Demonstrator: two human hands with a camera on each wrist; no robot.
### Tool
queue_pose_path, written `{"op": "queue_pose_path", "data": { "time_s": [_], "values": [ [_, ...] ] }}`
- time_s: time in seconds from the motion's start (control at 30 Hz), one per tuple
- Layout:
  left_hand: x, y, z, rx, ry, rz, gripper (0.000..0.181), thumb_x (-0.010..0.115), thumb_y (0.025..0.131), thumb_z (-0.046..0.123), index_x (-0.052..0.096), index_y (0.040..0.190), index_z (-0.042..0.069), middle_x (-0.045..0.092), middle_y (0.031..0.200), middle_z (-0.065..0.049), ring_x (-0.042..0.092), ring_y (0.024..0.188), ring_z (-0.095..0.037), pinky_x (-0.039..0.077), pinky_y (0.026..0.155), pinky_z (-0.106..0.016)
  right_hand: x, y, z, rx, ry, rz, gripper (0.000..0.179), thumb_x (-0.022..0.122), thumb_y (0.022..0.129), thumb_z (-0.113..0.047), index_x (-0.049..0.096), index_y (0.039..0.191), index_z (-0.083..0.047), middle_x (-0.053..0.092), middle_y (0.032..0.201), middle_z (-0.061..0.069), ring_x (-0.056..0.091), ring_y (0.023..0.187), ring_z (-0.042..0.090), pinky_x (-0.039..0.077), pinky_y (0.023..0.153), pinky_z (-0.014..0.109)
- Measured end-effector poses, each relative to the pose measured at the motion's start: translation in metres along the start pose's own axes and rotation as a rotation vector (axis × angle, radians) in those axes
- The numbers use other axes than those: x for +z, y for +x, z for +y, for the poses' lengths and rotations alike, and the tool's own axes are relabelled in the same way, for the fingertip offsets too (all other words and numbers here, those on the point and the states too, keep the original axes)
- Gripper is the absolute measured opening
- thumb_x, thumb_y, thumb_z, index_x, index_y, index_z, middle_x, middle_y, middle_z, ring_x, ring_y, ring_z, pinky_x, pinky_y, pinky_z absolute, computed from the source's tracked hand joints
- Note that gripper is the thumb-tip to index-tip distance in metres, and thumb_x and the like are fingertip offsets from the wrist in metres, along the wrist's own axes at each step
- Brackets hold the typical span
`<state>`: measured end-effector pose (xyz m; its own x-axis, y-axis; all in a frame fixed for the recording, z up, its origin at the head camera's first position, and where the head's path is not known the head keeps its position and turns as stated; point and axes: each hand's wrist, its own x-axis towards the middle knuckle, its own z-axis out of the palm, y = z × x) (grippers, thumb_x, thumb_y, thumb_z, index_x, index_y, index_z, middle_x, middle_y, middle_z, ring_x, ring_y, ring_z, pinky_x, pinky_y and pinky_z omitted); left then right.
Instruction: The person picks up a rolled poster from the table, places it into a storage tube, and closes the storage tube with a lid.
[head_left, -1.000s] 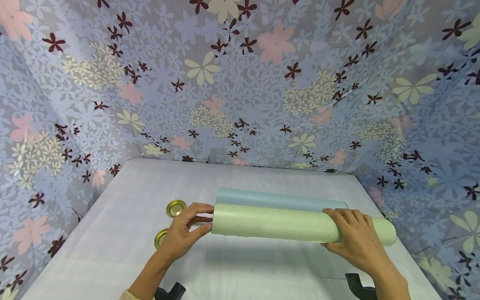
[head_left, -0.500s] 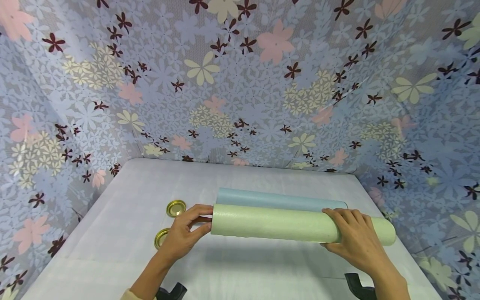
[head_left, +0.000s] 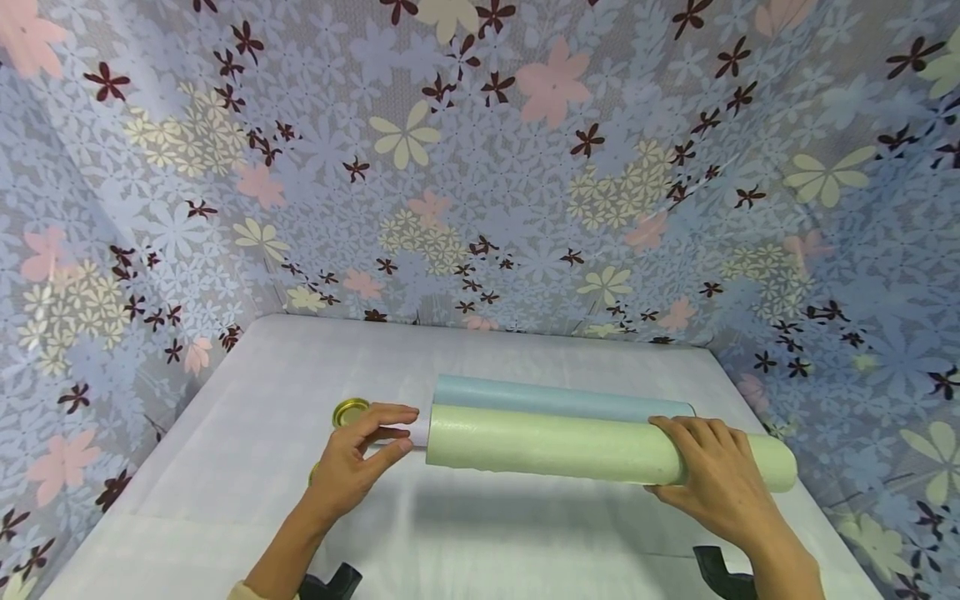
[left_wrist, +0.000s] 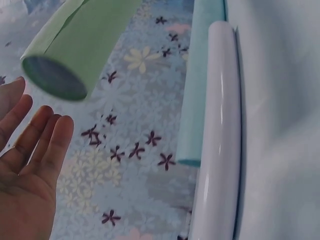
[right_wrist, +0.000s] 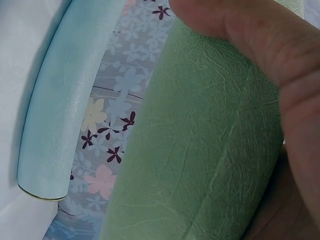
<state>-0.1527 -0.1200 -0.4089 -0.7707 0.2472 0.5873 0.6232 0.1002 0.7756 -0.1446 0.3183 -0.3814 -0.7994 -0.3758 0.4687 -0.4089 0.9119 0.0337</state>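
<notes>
My right hand grips a light green tube near its right end, thumb on the near side and fingers over the top. The tube has a wrinkled, paper-like surface and is held level above the table. My left hand is just off its left end, fingers apart and slightly bent, holding nothing. In the left wrist view, that end of the green tube has a round rim with a grey, shaded inside. Behind it lie a light blue tube and a glossy white tube, mostly hidden in the head view.
A gold ring-shaped lid lies beyond my left hand, and a second gold lid is almost covered by it. The white table meets a flowered cloth at the back and sides. Black wrist mounts show near both forearms.
My left hand has come off the green tube's left end and moved a little left and down, exposing part of the white tube. The right hand's grip stays almost the same.
</notes>
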Motion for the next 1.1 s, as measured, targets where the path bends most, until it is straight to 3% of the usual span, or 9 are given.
{"op": "queue_pose_path", "data": {
  "time_s": [0.2, 0.43, 0.67, 0.83, 0.97, 1.1],
  "values": [
    [-0.022, -0.005, 0.006, -0.029, 0.097, 0.059, 0.038, 0.067, 0.082, -0.004, 0.06, 0.119, 0.002, 0.06, 0.118, -0.016, 0.058, 0.11, -0.004, 0.052, 0.088, -0.022, -0.003, -0.002, 0.002, 0.01, 0.002, -0.003, 0.089, 0.089, 0.049, -0.036, 0.052, 0.127, -0.017, 0.059, 0.11, 0.011, 0.05, 0.099, 0.035, 0.034, 0.083, 0.053],
    [-0.049, -0.017, 0.002, -0.041, 0.279, 0.08, 0.039, 0.068, 0.082, -0.002, 0.06, 0.119, 0.005, 0.059, 0.121, 0.01, 0.057, 0.112, -0.004, 0.049, 0.09, -0.017, -0.004, -0.005, 0.005, 0.016, -0.007, 0.001, 0.089, 0.089, 0.049, -0.035, 0.052, 0.128, -0.016, 0.059, 0.111, 0.012, 0.05, 0.099, 0.035, 0.034, 0.083, 0.053],
    [-0.07, -0.037, -0.005, -0.122, 0.515, 0.107, 0.045, 0.075, 0.077, 0.003, 0.061, 0.119, 0.014, 0.062, 0.115, -0.004, 0.054, 0.104, 0.005, 0.046, 0.085, -0.008, -0.005, -0.009, 0.007, 0.027, -0.014, -0.001, 0.089, 0.09, 0.048, -0.035, 0.053, 0.127, -0.017, 0.059, 0.112, 0.012, 0.051, 0.099, 0.036, 0.034, 0.083, 0.054],
    [-0.075, -0.047, -0.012, -0.213, 0.684, 0.038, 0.044, 0.076, 0.078, 0.012, 0.06, 0.118, 0.016, 0.062, 0.115, 0.001, 0.06, 0.101, -0.01, 0.054, 0.081, -0.023, -0.004, -0.012, 0.009, 0.029, -0.02, 0.003, 0.09, 0.09, 0.048, -0.036, 0.053, 0.127, -0.017, 0.059, 0.111, 0.012, 0.051, 0.099, 0.035, 0.034, 0.083, 0.053],
    [-0.075, -0.051, -0.018, -0.256, 0.726, -0.015, 0.043, 0.076, 0.079, 0.018, 0.06, 0.119, 0.016, 0.061, 0.114, 0.0, 0.062, 0.098, -0.021, 0.054, 0.079, -0.036, -0.003, -0.013, 0.01, 0.028, -0.017, 0.001, 0.09, 0.09, 0.048, -0.036, 0.053, 0.127, -0.016, 0.059, 0.111, 0.013, 0.051, 0.098, 0.035, 0.034, 0.082, 0.053],
    [-0.075, -0.053, -0.023, -0.29, 0.744, -0.043, 0.045, 0.076, 0.079, 0.023, 0.06, 0.119, 0.015, 0.062, 0.114, -0.001, 0.06, 0.098, -0.023, 0.051, 0.079, -0.041, -0.002, -0.013, 0.01, 0.035, -0.016, -0.005, 0.09, 0.09, 0.048, -0.036, 0.053, 0.127, -0.016, 0.059, 0.111, 0.013, 0.051, 0.098, 0.035, 0.034, 0.082, 0.053]
  ]
}}
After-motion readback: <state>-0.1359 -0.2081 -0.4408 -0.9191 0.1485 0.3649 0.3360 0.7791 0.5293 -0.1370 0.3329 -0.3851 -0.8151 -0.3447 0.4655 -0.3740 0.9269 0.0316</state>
